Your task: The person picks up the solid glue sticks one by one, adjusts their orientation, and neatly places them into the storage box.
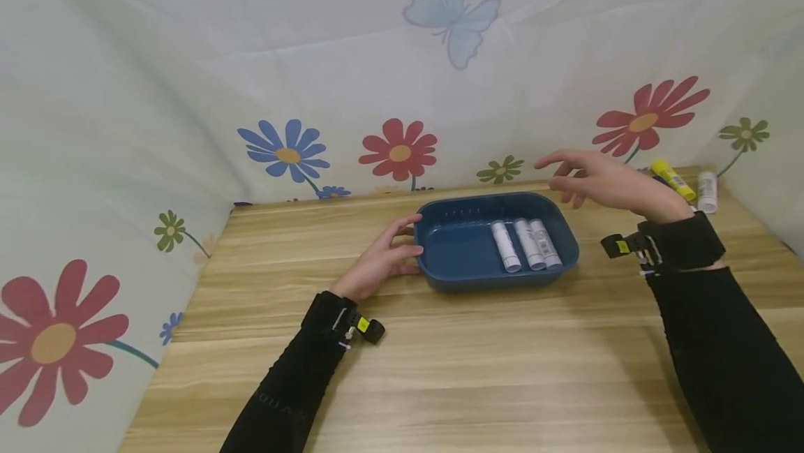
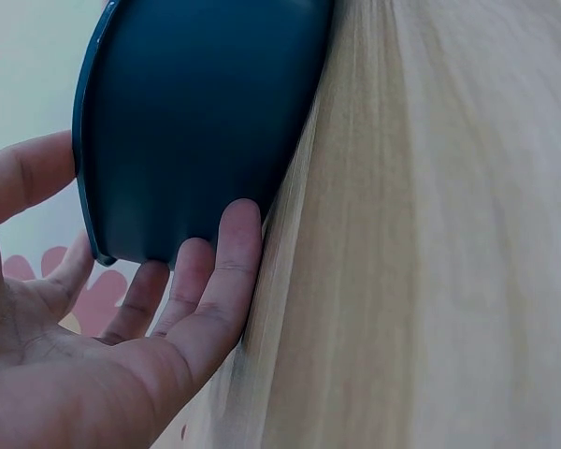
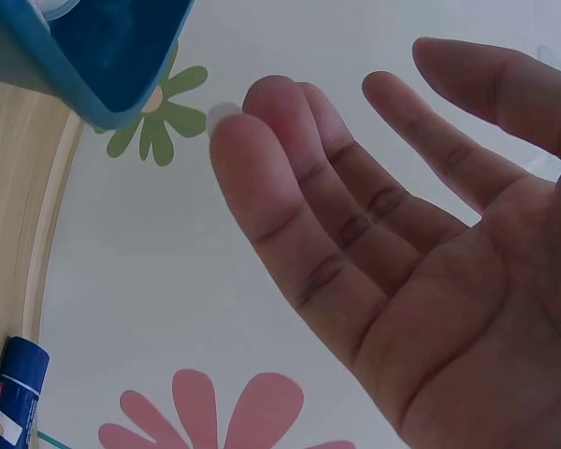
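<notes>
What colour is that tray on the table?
The tray is dark blue, showing best in the head view.

In the head view, label print on the three white sticks [image 1: 530, 244] inside the blue tray [image 1: 455, 247] is too small to read, as is that on the yellow stick [image 1: 673, 181] at far right. A dark item [image 1: 659, 180] left of the yellow stick is mostly hidden; its form cannot be determined. Lettering on the left sleeve [image 1: 276, 397] is illegible. Both wrist views crop the blue tray. The left hand [image 1: 377, 261] and right hand [image 1: 609, 184] are each cut off in their own wrist view. The right wrist view also truncates a dark blue tube [image 3: 19, 388].
</notes>
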Available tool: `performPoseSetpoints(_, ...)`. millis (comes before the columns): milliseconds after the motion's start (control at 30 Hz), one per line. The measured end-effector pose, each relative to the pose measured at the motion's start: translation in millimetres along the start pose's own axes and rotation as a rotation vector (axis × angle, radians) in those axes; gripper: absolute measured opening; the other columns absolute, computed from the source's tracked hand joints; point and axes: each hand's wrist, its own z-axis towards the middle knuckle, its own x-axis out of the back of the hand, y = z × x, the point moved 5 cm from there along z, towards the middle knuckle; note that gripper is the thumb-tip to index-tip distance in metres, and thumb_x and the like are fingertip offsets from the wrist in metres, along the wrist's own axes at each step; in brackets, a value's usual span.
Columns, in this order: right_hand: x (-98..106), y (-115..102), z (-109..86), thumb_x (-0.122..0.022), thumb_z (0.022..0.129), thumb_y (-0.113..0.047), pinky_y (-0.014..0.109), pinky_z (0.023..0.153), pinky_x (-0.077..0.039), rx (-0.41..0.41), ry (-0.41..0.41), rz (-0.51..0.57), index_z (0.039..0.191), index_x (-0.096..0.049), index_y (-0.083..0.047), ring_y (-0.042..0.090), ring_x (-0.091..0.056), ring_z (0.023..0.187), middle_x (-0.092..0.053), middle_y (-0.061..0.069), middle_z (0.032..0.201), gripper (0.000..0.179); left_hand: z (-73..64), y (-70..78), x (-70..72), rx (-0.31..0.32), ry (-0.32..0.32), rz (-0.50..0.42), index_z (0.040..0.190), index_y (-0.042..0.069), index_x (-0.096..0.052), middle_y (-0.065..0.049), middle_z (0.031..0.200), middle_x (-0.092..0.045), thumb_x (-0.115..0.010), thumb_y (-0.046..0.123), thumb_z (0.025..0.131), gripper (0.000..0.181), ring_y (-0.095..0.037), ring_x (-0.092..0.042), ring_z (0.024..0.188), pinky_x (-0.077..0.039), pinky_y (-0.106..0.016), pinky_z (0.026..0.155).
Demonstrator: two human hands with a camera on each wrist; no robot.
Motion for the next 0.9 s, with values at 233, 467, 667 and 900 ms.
performPoseSetpoints(233, 6.1, 8.6, -6.7, -0.057, 0.1, -0.029, 0.025, 0.068, -0.057, -0.014, 0.04, 0.003, 0.141, -0.048, -0.015, 0.022, -0.063, 0.087, -0.063, 0.016, 0.116, 0.045, 1.4, 0.4, -3.9, -0.004, -0.013, -0.017, 0.151, 0.027, -0.032, -0.009, 0.146, -0.03, -0.057, 0.014, 0.099, 0.059, -0.033, -0.052, 0.124, -0.052, -0.051, 0.1)
performPoseSetpoints(467, 10.9, 17.7, -7.0, -0.058, 0.099, -0.028, 0.024, 0.068, -0.056, -0.039, 0.052, 0.0, 0.14, -0.05, -0.015, 0.02, -0.064, 0.085, -0.062, 0.019, 0.119, 0.043, -0.7, 1.0, -1.1, 0.004, -0.009, -0.025, 0.151, 0.028, -0.033, -0.009, 0.145, -0.03, -0.057, 0.013, 0.099, 0.059, -0.035, -0.051, 0.125, -0.052, -0.051, 0.1)
performPoseSetpoints(667, 22.6, 37.2, -11.9, -0.056, 0.1, -0.032, 0.028, 0.067, -0.053, -0.081, 0.107, -0.052, 0.139, -0.051, -0.015, 0.024, -0.065, 0.084, -0.061, 0.022, 0.124, 0.044, -1.1, -0.4, 0.1, 0.008, -0.007, -0.016, 0.15, 0.029, -0.034, -0.009, 0.145, -0.03, -0.057, 0.014, 0.099, 0.058, -0.035, -0.051, 0.126, -0.053, -0.05, 0.099)
performPoseSetpoints(900, 33.4, 44.4, -17.3, -0.055, 0.1, -0.035, 0.029, 0.072, -0.052, -0.107, 0.12, -0.063, 0.141, -0.05, -0.013, 0.023, -0.065, 0.087, -0.059, 0.022, 0.125, 0.047, -1.1, 1.5, -1.8, 0.008, -0.01, -0.016, 0.15, 0.03, -0.034, -0.009, 0.145, -0.03, -0.057, 0.015, 0.099, 0.058, -0.033, -0.053, 0.123, -0.052, -0.051, 0.1)
